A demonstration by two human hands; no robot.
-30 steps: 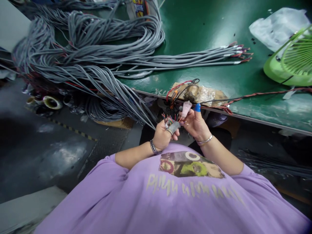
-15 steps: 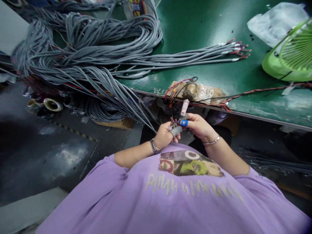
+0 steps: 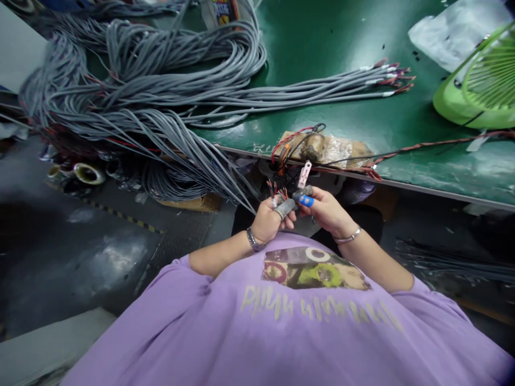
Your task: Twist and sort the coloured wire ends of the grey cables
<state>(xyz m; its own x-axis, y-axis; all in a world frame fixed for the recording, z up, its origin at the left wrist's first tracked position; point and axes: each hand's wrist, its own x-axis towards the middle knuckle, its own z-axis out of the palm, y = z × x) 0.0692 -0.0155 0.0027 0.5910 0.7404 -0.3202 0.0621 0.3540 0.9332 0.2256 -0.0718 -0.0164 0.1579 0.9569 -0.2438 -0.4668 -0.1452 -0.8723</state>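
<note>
My left hand (image 3: 274, 217) is closed around grey cable (image 3: 243, 199) ends in front of my chest. Several thin coloured wires (image 3: 282, 191), bare of the grey jacket, stick up above its fingers. Grey coverings wrap its thumb. My right hand (image 3: 324, 210) is beside it, fingers pinched, with a blue band on the thumb and a dark covering on the index finger. A small pale pink strip with holes (image 3: 304, 174) juts up from the right fingertips; its lower end is hidden, and its exact kind is unclear.
Large bundles of grey cable (image 3: 161, 59) cover the left of the green table (image 3: 322, 32). A worn block wrapped in tape (image 3: 322, 146) sits at its front edge, with red and black wires. A green fan (image 3: 475, 91) and a plastic bag (image 3: 454, 32) stand on the right.
The coloured wires in my left hand now fan out higher and farther left. The pink strip has turned so its holes show, and my right fingertips have shifted slightly.
</note>
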